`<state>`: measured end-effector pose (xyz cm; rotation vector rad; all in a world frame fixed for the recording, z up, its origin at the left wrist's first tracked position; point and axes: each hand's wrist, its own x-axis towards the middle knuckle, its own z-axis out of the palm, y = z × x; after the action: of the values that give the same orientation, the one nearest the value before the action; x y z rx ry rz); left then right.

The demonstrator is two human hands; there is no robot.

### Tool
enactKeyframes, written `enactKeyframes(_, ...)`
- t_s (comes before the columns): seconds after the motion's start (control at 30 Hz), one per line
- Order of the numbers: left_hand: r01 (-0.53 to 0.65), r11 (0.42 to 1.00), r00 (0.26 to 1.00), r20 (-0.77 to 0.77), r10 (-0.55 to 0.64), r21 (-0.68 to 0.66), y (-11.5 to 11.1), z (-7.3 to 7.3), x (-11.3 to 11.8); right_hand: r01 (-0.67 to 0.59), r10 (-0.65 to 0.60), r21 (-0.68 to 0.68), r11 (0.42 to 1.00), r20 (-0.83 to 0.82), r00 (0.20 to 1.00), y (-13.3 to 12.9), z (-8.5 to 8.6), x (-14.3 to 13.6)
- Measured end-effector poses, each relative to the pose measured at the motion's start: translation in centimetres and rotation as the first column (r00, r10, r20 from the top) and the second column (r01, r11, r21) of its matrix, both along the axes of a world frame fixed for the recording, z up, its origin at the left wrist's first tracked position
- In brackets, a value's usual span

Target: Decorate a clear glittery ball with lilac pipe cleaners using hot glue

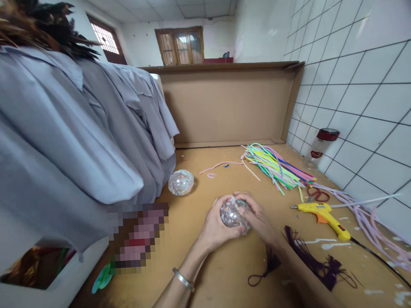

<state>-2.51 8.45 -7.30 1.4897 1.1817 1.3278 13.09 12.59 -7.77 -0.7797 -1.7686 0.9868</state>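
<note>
Both my hands cup a clear plastic ball (232, 215) with small coloured bits on it, just above the tabletop. My left hand (215, 225) wraps its left side and underside. The fingers of my right hand (256, 213) curl over its top and right side, the thumb pressed against the front. A small whitish piece shows at the ball's top between my fingers. Further back to the left sits a clear bowl-shaped half ball (181, 182) with similar coloured bits. Near my right forearm lies a dark purple tassel (273, 260) with a cord loop.
Coloured pipe cleaners (272, 164) lie in a bundle at the back right. Red-handled scissors (318, 194), a yellow glue gun (325, 214) with its cable, and more dark tassels (309, 257) are on the right. Grey garments (119, 117) hang at left; a jar (321, 147) stands by the tiles.
</note>
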Motion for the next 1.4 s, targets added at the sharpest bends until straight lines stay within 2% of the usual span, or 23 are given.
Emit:
enactKeyframes(0.3, -0.005, 1.0, 1.0, 0.027, 0.006, -0.022, 0.1, 0.1, 0.1, -0.022, 0.021, 0.015, 1.0, 0.056, 0.998, -0.2, 0.5, 0.1)
enactKeyframes(0.6, 0.03, 0.993, 0.995, 0.093, -0.02, -0.115, 0.4, -0.1, 0.1, 0.028, -0.026, -0.06, 0.998, 0.04, 0.999, 0.3, -0.5, -0.2)
enactKeyframes(0.83, 0.002, 0.988, 1.0, 0.027, 0.002, -0.153, 0.5, -0.6, 0.2, 0.021, -0.015, -0.056, 0.998, 0.09, 0.996, 0.3, 0.0, -0.1)
enactKeyframes(1.03, -0.081, 0.989, 0.996, -0.058, 0.074, -0.126, 0.7, -0.9, 0.1, 0.029, -0.031, 0.017, 0.999, 0.137, 0.99, -0.3, 0.4, -0.2)
enactKeyframes(1.17, -0.107, 0.989, 0.987, -0.129, 0.093, -0.106, 1.3, -1.1, -0.3, 0.051, -0.088, 0.171, 0.984, 0.216, 0.972, -0.6, 0.5, -0.3)
enactKeyframes(1.27, -0.157, 0.987, 0.973, -0.177, 0.147, -0.043, 1.6, -1.7, -0.5, 0.133, -0.287, 0.382, 0.915, 0.38, 0.879, -1.1, 0.5, -0.4)
enactKeyframes(1.33, -0.188, 0.982, 0.961, -0.203, 0.187, 0.016, 1.8, -2.0, -0.6, 0.184, -0.476, 0.542, 0.82, 0.467, 0.745, -1.5, 0.3, -0.6)
enactKeyframes(1.4, -0.188, 0.98, 0.953, -0.23, 0.197, 0.057, 1.9, -2.2, -0.6, 0.182, -0.608, 0.657, 0.732, 0.51, 0.608, -1.6, 0.2, -0.9)
